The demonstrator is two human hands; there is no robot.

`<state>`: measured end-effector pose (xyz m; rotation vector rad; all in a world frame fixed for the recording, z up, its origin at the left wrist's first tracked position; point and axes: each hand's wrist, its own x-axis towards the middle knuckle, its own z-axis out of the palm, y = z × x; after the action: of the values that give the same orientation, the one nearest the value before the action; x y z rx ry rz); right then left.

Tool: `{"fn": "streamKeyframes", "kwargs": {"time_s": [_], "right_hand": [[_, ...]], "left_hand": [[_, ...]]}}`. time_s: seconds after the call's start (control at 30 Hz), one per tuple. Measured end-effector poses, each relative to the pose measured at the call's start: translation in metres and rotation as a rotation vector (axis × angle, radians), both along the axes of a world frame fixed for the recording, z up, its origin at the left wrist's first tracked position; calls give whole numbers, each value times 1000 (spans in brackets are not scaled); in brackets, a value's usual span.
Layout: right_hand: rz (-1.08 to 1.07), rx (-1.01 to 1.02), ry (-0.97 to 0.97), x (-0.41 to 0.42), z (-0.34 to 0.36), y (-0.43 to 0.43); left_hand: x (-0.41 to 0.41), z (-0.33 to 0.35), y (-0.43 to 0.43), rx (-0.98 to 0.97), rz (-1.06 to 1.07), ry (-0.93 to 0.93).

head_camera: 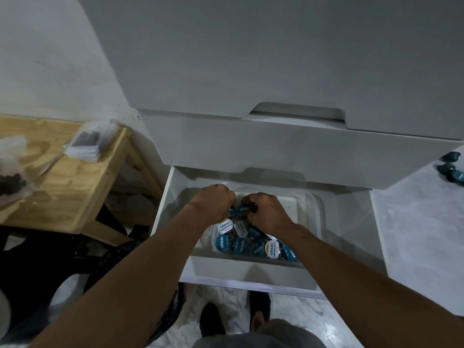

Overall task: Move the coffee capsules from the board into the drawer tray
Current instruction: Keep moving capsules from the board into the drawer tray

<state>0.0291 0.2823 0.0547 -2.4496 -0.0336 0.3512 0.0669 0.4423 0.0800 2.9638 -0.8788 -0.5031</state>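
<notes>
Setting: pale marbled floor (313, 320), white drawer cabinet (276, 59) ahead, grey-white wall to the left.
Nearest: 2 dark shoes (259, 305) on the floor, directly under the open bottom white drawer (253, 273).
Drawer contents: clear plastic drawer tray (316, 209), roughly half filled along its near edge.
Capsules in tray: round blue-lidded and white-lidded coffee capsules (241, 244), lids up or tilted, crowded together and overlapping.
Left hand (213, 200): curled into a loose fist over the tray's far left part, touching blue capsules beneath; whether anything is gripped cannot be told, fingers hidden under the knuckles.
Right hand (266, 209): fingers bent downward and pinched on a single blue capsule (244, 208) between the 2 hands, low over the tray.
Step in hand, as a judgement: setting down or settling capsules in the free far half of the tray.
Doing it well: lower until close to the tray floor before letting go, aim for the bare far corner instead of the pile, avoid knocking tilted ones over the rim.
Left side: light plywood board (70, 177) on a wooden frame, carrying clear plastic bags (93, 141); no capsules clearly visible on it.
Far right: 3 dark teal capsules (450, 167) lying loose on the floor, well apart from the tray.
</notes>
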Motion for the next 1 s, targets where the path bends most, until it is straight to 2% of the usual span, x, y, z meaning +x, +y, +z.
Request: {"fn": "streamKeyframes", "kwargs": {"time_s": [0.33, 0.5, 0.73, 1.0], "right_hand": [[77, -20, -3, 2, -1, 1], [93, -38, -34, 7, 2, -7], [142, -175, -198, 0, 22, -21], [42, -406, -412, -58, 63, -37]], "left_hand": [[-3, -1, 4, 12, 31, 2], [-11, 10, 3, -61, 150, -3], [-43, 22, -1, -152, 346, -236], [-92, 55, -16, -242, 194, -486]]}}
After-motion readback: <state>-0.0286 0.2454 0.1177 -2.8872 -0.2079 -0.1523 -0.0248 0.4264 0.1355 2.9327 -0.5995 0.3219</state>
